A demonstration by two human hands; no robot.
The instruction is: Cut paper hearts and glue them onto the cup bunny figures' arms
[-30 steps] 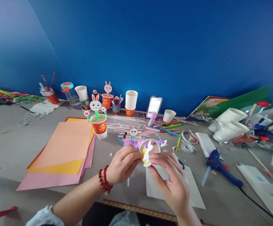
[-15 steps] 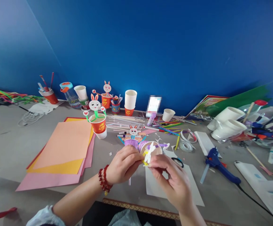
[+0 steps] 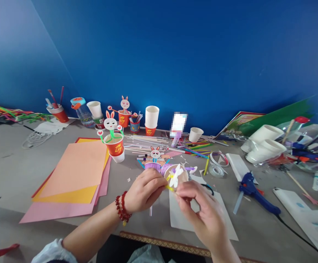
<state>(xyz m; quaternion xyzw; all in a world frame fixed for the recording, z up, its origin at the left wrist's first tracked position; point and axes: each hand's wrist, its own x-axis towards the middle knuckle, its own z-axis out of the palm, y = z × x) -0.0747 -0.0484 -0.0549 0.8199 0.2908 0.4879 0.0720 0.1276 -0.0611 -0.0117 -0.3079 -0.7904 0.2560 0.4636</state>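
Note:
My left hand [image 3: 145, 188], with red beads at the wrist, is closed in a pinch on the left end of a thin yellow strip [image 3: 170, 188]. The fingertips of my right hand [image 3: 202, 204] are pinched at the strip's other end. Just above the strip shows a white bunny-shaped cutout [image 3: 176, 176]; whether it is joined to the strip I cannot tell. Behind it lies a purple paper cup [image 3: 184, 175] on its side, mouth towards me. Beyond my left hand stands a purple cup [image 3: 152, 166] with a bunny face [image 3: 155, 152].
Coloured paper sheets [image 3: 73, 168] lie at the left. Red cups with bunny figures [image 3: 114, 149] stand behind them. A blue glue gun [image 3: 254, 193] with its cord is at the right, near a tape roll [image 3: 217, 170]. White paper [image 3: 219, 219] lies under my right hand.
My right fingers have shifted slightly right and down from the bunny cutout, which shows more fully and leans more to the right. My left hand stays nearly in place.

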